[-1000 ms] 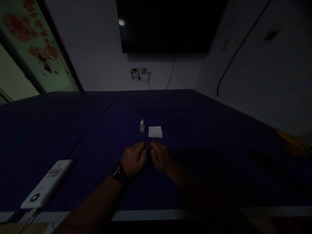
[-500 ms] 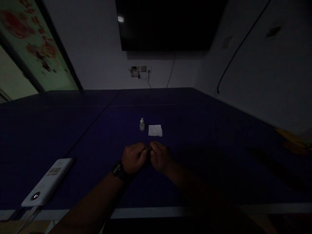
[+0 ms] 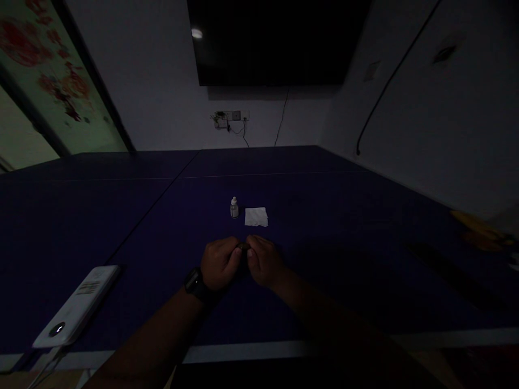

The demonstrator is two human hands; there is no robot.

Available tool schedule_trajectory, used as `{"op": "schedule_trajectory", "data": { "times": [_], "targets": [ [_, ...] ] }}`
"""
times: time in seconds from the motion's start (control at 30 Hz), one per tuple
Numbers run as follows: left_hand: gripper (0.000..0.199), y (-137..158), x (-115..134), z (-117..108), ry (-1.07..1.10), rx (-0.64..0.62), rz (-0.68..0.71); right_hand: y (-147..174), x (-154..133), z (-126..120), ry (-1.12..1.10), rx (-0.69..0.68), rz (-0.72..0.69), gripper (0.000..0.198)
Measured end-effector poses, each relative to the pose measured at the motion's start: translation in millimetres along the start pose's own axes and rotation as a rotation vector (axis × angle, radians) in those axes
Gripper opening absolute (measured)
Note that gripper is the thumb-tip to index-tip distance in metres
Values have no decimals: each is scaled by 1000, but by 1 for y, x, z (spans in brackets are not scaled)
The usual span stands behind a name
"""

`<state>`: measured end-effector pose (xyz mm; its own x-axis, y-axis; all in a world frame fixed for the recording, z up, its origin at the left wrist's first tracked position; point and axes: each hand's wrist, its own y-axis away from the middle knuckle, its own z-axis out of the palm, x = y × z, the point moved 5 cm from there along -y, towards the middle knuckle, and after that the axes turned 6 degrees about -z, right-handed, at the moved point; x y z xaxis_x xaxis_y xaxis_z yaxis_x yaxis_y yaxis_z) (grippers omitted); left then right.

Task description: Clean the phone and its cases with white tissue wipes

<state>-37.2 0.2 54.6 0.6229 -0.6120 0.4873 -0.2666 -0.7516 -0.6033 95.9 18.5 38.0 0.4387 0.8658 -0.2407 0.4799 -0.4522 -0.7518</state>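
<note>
Close together over the dark blue table (image 3: 162, 302), my left hand (image 3: 219, 263) and my right hand (image 3: 264, 261) are both closed on one small, dark, thin object (image 3: 244, 246). Only its middle shows between my thumbs; its ends are hidden in my fingers, and the dim light leaves its kind unclear. Beyond my hands stands a small clear dropper bottle (image 3: 234, 208) with a white cap, upright. Just right of the bottle lies a folded white cloth or tissue (image 3: 256, 216), touching neither hand.
A white power bank (image 3: 77, 307) with a lit display and a plugged-in cable lies at the left. Toward the right are a long dark flat object (image 3: 450, 273) and something yellow (image 3: 478, 224). A wall socket strip (image 3: 233, 115) and a screen (image 3: 275, 43) are behind the table.
The whole view has shifted slightly, so things appear a little further left. Both hands keep their hold, and a bit more of the small dark object shows between them.
</note>
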Motion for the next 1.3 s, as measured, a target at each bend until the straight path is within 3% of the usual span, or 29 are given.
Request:
{"op": "schedule_trajectory", "data": {
  "times": [0.2, 0.6, 1.3],
  "targets": [
    [35, -2, 3, -1, -60, 0, -29, -3, 0, -5, 38, -5, 53, 15],
    [24, 0, 21, -6, -175, 22, 73, 1, 0, -6, 8, 40, 23, 17],
    [34, 3, 15, -1, -147, 2, 73, 3, -9, -2, -131, 37, 70, 18]
  ]
}}
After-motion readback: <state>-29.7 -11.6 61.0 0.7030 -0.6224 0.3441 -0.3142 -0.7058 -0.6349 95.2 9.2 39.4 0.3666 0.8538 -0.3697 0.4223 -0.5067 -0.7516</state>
